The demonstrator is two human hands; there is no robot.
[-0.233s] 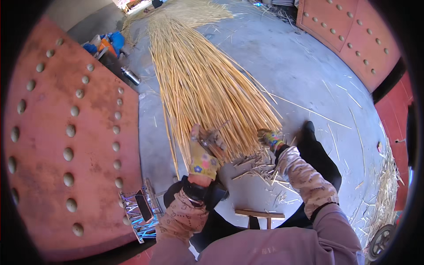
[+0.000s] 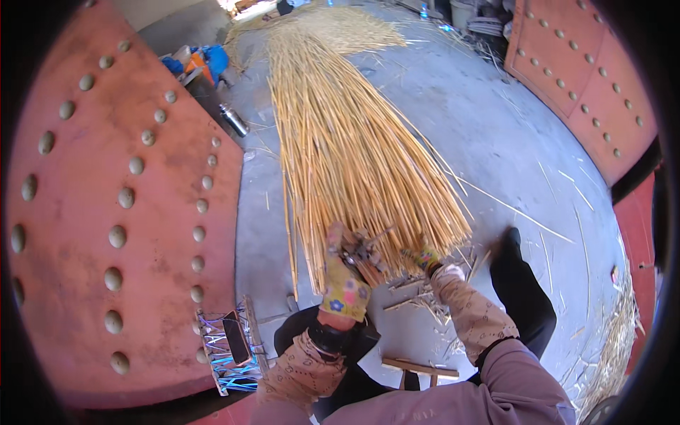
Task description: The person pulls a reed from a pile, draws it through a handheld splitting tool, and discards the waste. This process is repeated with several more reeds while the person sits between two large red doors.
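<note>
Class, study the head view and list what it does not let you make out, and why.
Head view, now:
- The exact kind of dark tool at the left hand: blurred.
- Whether the right hand grips any stalks: too small and blurred.
- The lower part of the wooden piece: hidden by the mauve top.
- What the dark shape far back is: cut off by the upper edge.

Studded red door [image 2: 166,241] left, second door [image 2: 567,64] upper right. Steel flask [image 2: 234,120] near blue bag [image 2: 216,60]. Phone [image 2: 236,338] on strapped stool [image 2: 253,333], lower left.
</note>
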